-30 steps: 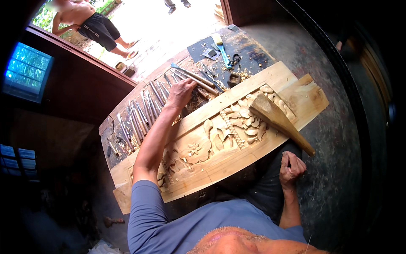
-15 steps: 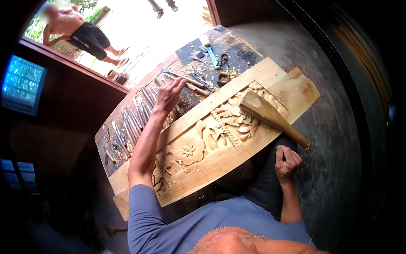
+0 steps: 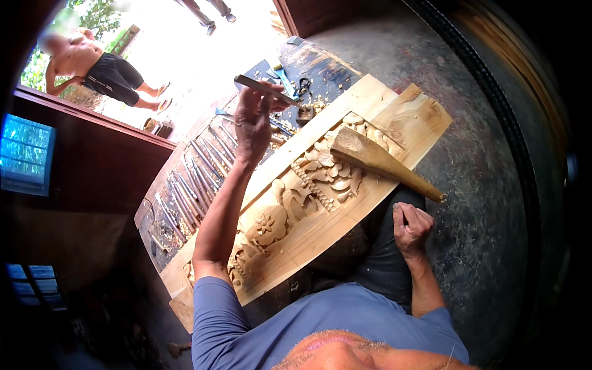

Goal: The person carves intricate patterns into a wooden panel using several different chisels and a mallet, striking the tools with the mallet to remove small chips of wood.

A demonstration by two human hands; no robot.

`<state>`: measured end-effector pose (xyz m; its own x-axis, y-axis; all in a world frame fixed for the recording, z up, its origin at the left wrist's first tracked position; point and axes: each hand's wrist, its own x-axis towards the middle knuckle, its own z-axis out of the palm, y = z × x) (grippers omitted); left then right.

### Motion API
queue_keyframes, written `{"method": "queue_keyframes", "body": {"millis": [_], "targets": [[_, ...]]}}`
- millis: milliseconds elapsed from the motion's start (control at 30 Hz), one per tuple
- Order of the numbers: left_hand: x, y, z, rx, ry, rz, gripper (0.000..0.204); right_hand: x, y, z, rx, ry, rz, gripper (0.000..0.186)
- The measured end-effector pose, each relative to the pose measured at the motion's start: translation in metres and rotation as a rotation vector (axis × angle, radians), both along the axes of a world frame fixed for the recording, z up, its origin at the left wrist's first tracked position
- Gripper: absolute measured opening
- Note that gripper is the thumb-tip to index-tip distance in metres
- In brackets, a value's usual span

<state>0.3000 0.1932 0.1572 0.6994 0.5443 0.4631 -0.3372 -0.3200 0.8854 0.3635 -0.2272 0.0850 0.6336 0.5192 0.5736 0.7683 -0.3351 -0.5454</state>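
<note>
My left hand (image 3: 258,108) grips a slim, dark-handled metal tool (image 3: 274,91) in the air over the back of the workbench. Beneath that arm lies a pale wooden board (image 3: 419,123) carved in relief with flowers, leaves and beading. Several chisels and gouges (image 3: 194,188) lie in a row among shavings behind it. A wooden mallet (image 3: 370,159) rests diagonally on the board's right part, its handle past the front edge. My right hand (image 3: 412,231) is closed beside my dark-clad leg, below the mallet handle; what it holds, if anything, is hidden.
The bench (image 3: 154,243) also carries a blue brush (image 3: 283,80) and a small dark block (image 3: 306,114). A shirtless person (image 3: 86,61) stands outside the doorway at upper left, another person's legs (image 3: 216,12) farther right. A dark concrete floor (image 3: 468,259) lies to my right.
My left hand has lifted a tool from among those behind the board and raised it toward the back. The bench appears shifted leftward in view; my right hand stays closed by my leg.
</note>
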Motion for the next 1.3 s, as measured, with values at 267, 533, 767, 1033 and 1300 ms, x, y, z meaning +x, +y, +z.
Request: {"method": "queue_keyframes", "body": {"millis": [267, 533, 767, 1033, 1300], "targets": [[0.015, -0.007, -0.021, -0.057, 0.024, 0.065, 0.013, -0.005, -0.008, -0.005, 0.003, 0.047, -0.008, 0.006], [0.01, 0.002, -0.032, -0.021, 0.018, 0.117, 0.014, -0.003, -0.002, -0.009, 0.056, 0.004, 0.005, 0.006], [0.002, -0.001, -0.031, -0.004, 0.032, 0.179, 0.016, -0.005, -0.01, -0.009, 0.025, -0.102, 0.093, 0.003], [-0.085, -0.11, 0.043, 0.963, -0.007, 0.434, 0.037, 0.044, 0.042, 0.05, -0.171, -0.299, 0.034, 0.062], [-0.153, -0.212, 0.01, 1.027, 0.175, -0.228, 0.057, 0.05, 0.062, 0.022, -0.346, -0.189, -0.057, 0.071]]}}
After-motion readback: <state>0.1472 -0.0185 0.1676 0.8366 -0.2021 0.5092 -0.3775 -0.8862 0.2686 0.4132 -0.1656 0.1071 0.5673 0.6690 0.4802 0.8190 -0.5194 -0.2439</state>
